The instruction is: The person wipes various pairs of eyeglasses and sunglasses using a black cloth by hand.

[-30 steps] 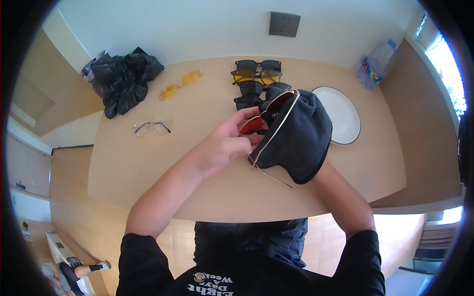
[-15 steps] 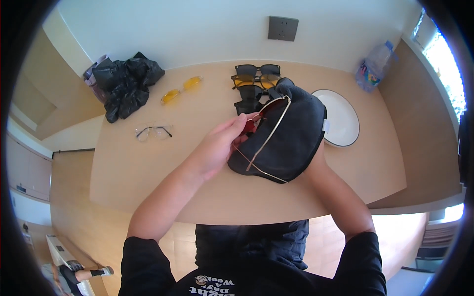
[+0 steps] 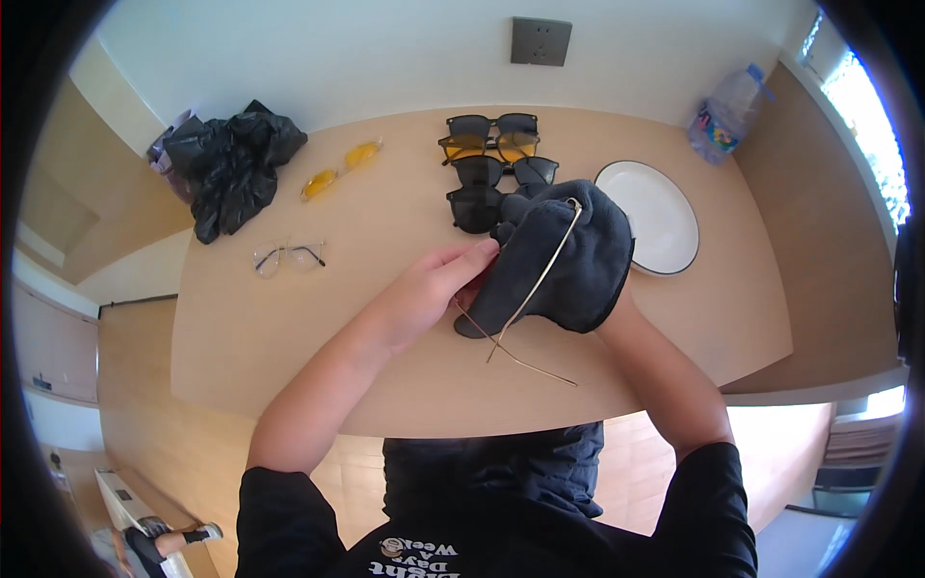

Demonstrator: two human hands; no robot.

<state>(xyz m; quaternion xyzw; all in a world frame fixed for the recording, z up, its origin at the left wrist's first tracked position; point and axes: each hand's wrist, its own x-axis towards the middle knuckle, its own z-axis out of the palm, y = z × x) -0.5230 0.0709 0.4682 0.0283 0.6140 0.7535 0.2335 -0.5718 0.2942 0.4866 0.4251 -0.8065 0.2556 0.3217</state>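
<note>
My left hand (image 3: pixel 438 281) pinches the near end of a pair of sunglasses, thumb on top. Their thin gold temples (image 3: pixel 550 269) stick out toward me and cross. A soft black cloth (image 3: pixel 588 246), shaped like a mitt or pouch, covers most of the lenses. My right hand (image 3: pixel 624 306) reaches in under the cloth from the right; only the wrist shows, its fingers hidden by the bunched fabric around the glasses. Just beyond the cloth lies a column of dark sunglasses (image 3: pixel 479 209), one pair among them with amber lenses (image 3: pixel 518 146).
Yellow-lensed glasses (image 3: pixel 321 184) and clear glasses (image 3: pixel 289 258) lie at the left, near a crumpled black plastic bag (image 3: pixel 236 169). A white plate (image 3: pixel 665 226) sits right of the cloth. A plastic bottle (image 3: pixel 723 116) stands at the back right, beside a wooden side panel (image 3: pixel 819 231).
The black cloth has bunched up and folded over the lens I could see as red before. The gold temples now extend farther out from its near edge.
</note>
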